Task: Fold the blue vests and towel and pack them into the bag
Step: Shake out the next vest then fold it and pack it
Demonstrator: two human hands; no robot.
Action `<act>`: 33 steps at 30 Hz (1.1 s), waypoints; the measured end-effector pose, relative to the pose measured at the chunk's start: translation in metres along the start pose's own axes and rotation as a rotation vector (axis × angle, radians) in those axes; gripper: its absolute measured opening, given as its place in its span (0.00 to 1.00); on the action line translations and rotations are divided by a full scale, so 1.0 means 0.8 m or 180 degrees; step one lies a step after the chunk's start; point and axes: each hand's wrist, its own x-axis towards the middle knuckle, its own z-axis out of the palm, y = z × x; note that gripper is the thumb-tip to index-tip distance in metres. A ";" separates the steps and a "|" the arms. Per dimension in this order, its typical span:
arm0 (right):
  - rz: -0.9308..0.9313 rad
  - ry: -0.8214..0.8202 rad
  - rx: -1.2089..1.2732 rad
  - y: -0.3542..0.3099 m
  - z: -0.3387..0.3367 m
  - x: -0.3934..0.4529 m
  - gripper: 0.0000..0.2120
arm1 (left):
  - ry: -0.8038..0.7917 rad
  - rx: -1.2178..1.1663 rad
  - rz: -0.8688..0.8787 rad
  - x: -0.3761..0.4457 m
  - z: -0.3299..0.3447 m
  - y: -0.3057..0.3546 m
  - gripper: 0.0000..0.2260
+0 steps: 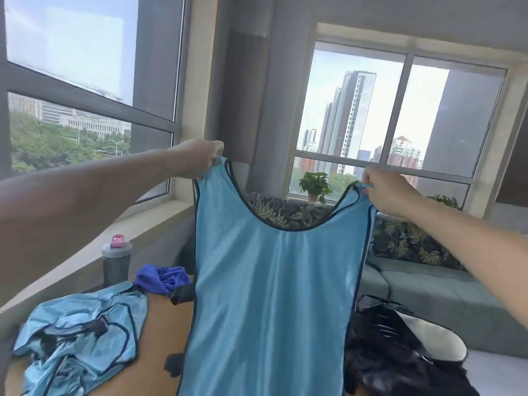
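So I've got one light blue mesh vest with dark trim [271, 295] held up in front of me, hanging full length and pretty flat. My left hand [197, 160] is pinching the top of one shoulder strap, and my right hand [385, 192] is pinching the other strap, fingers curled round the fabric on both sides. The left strap sits a bit higher than the right, so the neckline tilts.

Down on the orange-brown table [160, 338] to my left there's a crumpled heap of more light blue vests [80, 335], not folded at all. Just behind that heap is the scrunched-up purple-blue towel [163, 277], lying near the hanging vest's left edge. The black fabric bag [400, 352] is slumped on the right side of the table, partly hidden behind the vest I'm holding; can't tell how open it is.

Other stuff: a grey bottle with a pink cap [116, 262] standing at the far left of the table near the window ledge, a grey-green sofa [443, 298] with leaf-print cushions behind, and a potted green plant [314, 185] on the windowsill.
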 end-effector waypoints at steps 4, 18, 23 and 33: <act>0.0053 0.0049 0.0062 -0.007 0.023 0.088 0.06 | 0.0009 0.0193 0.0058 0.086 0.008 -0.012 0.03; -0.0030 0.0605 0.0337 -0.002 0.133 0.323 0.03 | 0.0557 0.0161 0.0391 0.308 0.090 -0.051 0.09; 0.0021 0.0860 0.0589 0.005 0.151 0.335 0.04 | 0.0702 -0.0010 0.0485 0.326 0.107 -0.062 0.09; -0.0088 0.0034 0.0562 0.012 0.255 0.178 0.04 | 0.0100 -0.0132 0.0315 0.188 0.233 -0.092 0.04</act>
